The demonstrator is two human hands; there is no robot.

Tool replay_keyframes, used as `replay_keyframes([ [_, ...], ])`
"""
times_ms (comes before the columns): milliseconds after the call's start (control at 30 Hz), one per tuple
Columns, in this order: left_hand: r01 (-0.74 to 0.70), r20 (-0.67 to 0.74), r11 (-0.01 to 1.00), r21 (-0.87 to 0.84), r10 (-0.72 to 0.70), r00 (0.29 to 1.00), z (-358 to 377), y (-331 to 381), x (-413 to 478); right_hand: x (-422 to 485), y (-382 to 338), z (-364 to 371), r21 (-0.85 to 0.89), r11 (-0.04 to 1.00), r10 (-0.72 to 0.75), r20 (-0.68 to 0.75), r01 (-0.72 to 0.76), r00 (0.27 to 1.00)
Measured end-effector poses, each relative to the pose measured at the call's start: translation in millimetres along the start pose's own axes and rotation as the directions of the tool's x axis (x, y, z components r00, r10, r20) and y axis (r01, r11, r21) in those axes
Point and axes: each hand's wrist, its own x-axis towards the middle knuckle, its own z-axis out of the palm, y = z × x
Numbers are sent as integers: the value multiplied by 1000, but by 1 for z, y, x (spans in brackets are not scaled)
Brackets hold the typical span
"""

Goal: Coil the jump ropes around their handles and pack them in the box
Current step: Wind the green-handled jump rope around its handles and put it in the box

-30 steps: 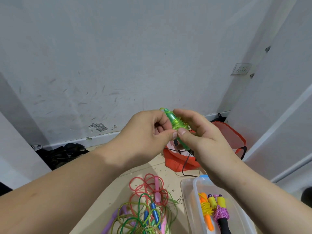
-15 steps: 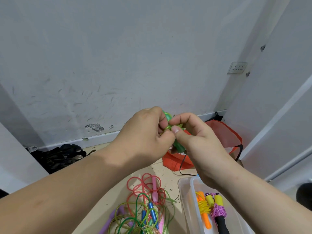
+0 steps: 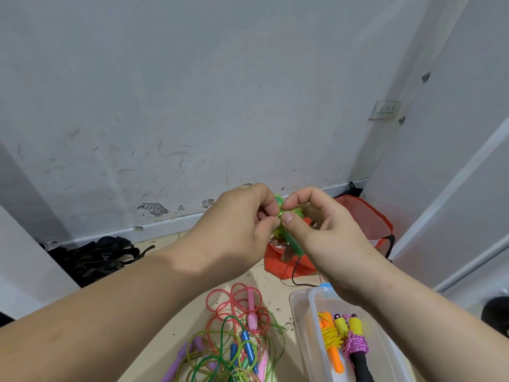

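Observation:
I hold a green jump rope (image 3: 292, 242) up in front of me, its cord coiled around its green handles. My left hand (image 3: 239, 227) and my right hand (image 3: 327, 235) both pinch the coil near its top, fingertips touching. A clear plastic box (image 3: 301, 321) stands on the floor at the lower right. Inside lie an orange-handled rope wrapped in yellow cord (image 3: 332, 340) and a yellow-and-black-handled rope wrapped in purple cord (image 3: 355, 346). A loose tangle of red, green and yellow ropes (image 3: 237, 340) with pink and blue handles lies on the floor to the box's left.
A red-orange bag (image 3: 366, 224) sits by the wall behind my hands, with a thin black cable (image 3: 296, 274) trailing from it. Dark clothing (image 3: 96, 255) is piled at the left by the baseboard. A grey wall stands close ahead.
My hands closed in around the green coil and hid more of it. The handle's top, exposed a second ago, is now mostly covered by my fingers.

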Motion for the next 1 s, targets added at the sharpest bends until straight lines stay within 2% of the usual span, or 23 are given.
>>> replay_keyframes([
  [167, 89, 9, 956, -281, -91, 996, 3, -2, -3, 2, 5, -4, -4, 999, 34, -10, -34, 999],
  [267, 104, 3, 936, -337, -109, 994, -1, -1, -1, 4, 4, -4, -51, 999, 20, 23, -19, 1000],
  [500, 180, 126, 906, -382, -142, 982, -15, 2, 1, 5, 1, -8, -238, 969, -41, 107, 66, 993],
  [567, 150, 104, 936, -318, -122, 987, -17, 0, 1, 5, 1, -8, -241, 968, -43, 116, 70, 992],
  [633, 67, 81, 985, -159, -55, 995, -18, -2, 4, 5, 1, -9, -259, 963, -46, 123, 77, 991],
  [733, -19, 112, 998, 59, 12, 994, -21, 1, 4, 6, 1, -12, -424, 892, -97, 167, 160, 981],
  [833, -49, 135, 986, 162, 27, 990, -23, 5, 3, 5, -1, -13, -543, 812, -104, 223, 212, 969],
  [900, -58, 127, 981, 187, 34, 991, -23, 6, 2, 4, -1, -12, -517, 835, -88, 213, 189, 973],
  [1000, -20, 95, 986, 167, 4, 995, -20, 6, 3, 3, -1, -7, -311, 949, -3, 145, 49, 989],
])
